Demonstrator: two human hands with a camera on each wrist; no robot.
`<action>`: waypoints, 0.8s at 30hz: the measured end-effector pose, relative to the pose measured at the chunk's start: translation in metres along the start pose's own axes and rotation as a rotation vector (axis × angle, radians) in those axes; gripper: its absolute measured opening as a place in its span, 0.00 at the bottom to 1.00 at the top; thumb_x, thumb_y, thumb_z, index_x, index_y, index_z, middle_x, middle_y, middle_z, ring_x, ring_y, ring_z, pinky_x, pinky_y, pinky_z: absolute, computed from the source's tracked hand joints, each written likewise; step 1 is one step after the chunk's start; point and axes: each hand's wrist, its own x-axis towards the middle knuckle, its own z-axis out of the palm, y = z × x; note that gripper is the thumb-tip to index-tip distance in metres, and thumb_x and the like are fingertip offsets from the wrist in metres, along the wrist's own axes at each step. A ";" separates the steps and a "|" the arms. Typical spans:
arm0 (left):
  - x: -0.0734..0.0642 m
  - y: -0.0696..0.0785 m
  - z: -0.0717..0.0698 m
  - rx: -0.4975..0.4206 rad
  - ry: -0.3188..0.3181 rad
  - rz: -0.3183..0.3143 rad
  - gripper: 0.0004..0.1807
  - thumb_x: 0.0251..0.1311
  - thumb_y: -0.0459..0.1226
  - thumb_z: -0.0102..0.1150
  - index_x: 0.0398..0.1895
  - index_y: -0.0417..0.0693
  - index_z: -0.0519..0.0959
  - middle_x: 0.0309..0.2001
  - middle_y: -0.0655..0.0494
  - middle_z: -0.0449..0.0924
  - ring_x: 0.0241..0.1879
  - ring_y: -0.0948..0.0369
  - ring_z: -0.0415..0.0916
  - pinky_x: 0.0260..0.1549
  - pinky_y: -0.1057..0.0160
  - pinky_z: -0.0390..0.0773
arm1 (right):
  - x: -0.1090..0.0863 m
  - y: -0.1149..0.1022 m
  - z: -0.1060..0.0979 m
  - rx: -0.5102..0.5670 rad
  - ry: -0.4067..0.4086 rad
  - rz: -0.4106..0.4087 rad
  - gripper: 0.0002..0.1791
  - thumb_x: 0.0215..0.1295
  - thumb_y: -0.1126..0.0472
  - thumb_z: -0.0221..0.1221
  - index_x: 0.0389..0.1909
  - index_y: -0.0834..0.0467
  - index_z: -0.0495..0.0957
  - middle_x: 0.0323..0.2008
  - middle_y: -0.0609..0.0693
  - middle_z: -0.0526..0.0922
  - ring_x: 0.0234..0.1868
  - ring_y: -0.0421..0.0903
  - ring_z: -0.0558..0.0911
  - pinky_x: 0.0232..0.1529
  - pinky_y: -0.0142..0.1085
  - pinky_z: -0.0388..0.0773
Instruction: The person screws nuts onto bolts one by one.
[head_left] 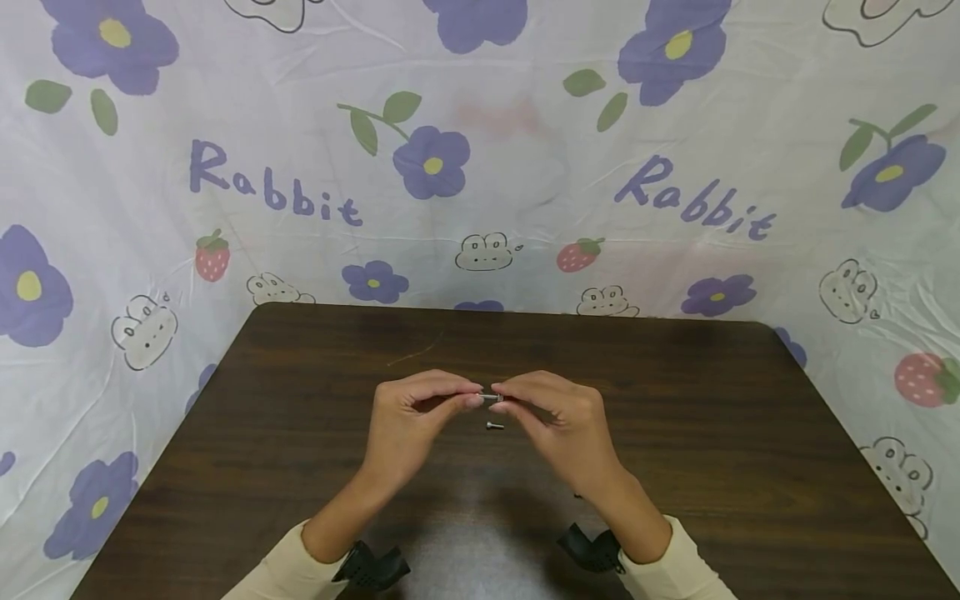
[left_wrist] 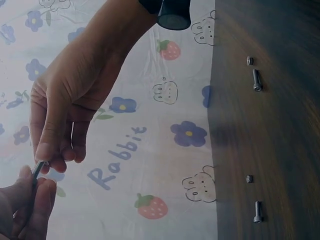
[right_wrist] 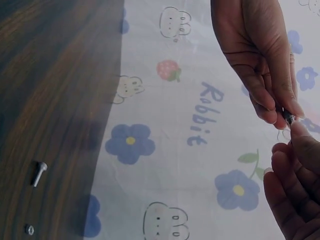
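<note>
A small metal screw (head_left: 489, 397) is held level above the dark table, between the fingertips of both hands. My left hand (head_left: 401, 425) pinches one end of it with thumb and forefinger. The other end, where a wider dark part shows, is pinched by my right hand (head_left: 566, 425). Fingertips cover much of the screw, and I cannot tell whether a nut is on it. Below the hands another screw (head_left: 495, 426) lies on the table. In the left wrist view two loose screws, one upper (left_wrist: 257, 80) and one lower (left_wrist: 258, 212), each lie near a nut.
The loose nuts are an upper one (left_wrist: 250, 60) and a lower one (left_wrist: 249, 178). A brown wooden table (head_left: 262, 467) spreads under both arms. Behind it hangs a patterned cloth (head_left: 525, 167) with flowers and rabbits. Black straps (head_left: 371, 567) sit at the wrists.
</note>
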 end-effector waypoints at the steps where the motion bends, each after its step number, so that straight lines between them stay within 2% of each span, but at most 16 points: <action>1: 0.000 0.000 0.000 -0.001 0.001 0.003 0.04 0.58 0.30 0.72 0.37 0.44 0.90 0.36 0.55 0.89 0.32 0.59 0.85 0.29 0.66 0.84 | 0.000 0.000 0.000 -0.001 -0.004 0.002 0.13 0.53 0.73 0.73 0.41 0.62 0.89 0.37 0.51 0.89 0.38 0.47 0.88 0.44 0.27 0.83; 6: 0.001 -0.001 0.001 -0.013 0.006 0.027 0.05 0.58 0.29 0.71 0.36 0.43 0.90 0.36 0.54 0.89 0.32 0.59 0.85 0.29 0.67 0.84 | 0.000 0.001 0.001 0.009 -0.033 0.021 0.10 0.59 0.71 0.70 0.41 0.61 0.88 0.38 0.50 0.89 0.40 0.46 0.88 0.44 0.27 0.82; 11: 0.001 -0.001 0.002 -0.023 0.009 0.070 0.05 0.57 0.27 0.71 0.36 0.42 0.90 0.35 0.53 0.88 0.32 0.58 0.85 0.30 0.65 0.85 | -0.002 0.002 0.004 0.039 -0.045 0.074 0.04 0.66 0.71 0.65 0.36 0.59 0.86 0.33 0.49 0.87 0.35 0.43 0.86 0.40 0.28 0.82; 18: 0.000 -0.001 0.005 -0.028 0.017 0.084 0.06 0.57 0.26 0.71 0.36 0.42 0.90 0.35 0.53 0.88 0.33 0.59 0.85 0.30 0.64 0.84 | -0.002 0.001 0.009 0.139 -0.042 0.243 0.18 0.73 0.70 0.57 0.24 0.51 0.84 0.24 0.45 0.85 0.26 0.41 0.83 0.29 0.35 0.81; 21: 0.000 -0.001 0.006 -0.031 0.020 0.077 0.05 0.57 0.26 0.71 0.36 0.41 0.90 0.35 0.53 0.88 0.34 0.59 0.85 0.30 0.65 0.84 | -0.001 0.001 0.008 0.163 -0.043 0.304 0.20 0.76 0.68 0.54 0.23 0.52 0.85 0.23 0.44 0.86 0.27 0.43 0.85 0.31 0.37 0.83; 24: 0.000 -0.001 0.006 -0.033 0.024 0.064 0.05 0.57 0.27 0.71 0.36 0.41 0.90 0.35 0.53 0.88 0.33 0.59 0.85 0.30 0.64 0.84 | -0.002 0.002 0.004 0.175 -0.040 0.349 0.18 0.77 0.66 0.53 0.28 0.53 0.86 0.24 0.43 0.86 0.28 0.44 0.85 0.32 0.38 0.84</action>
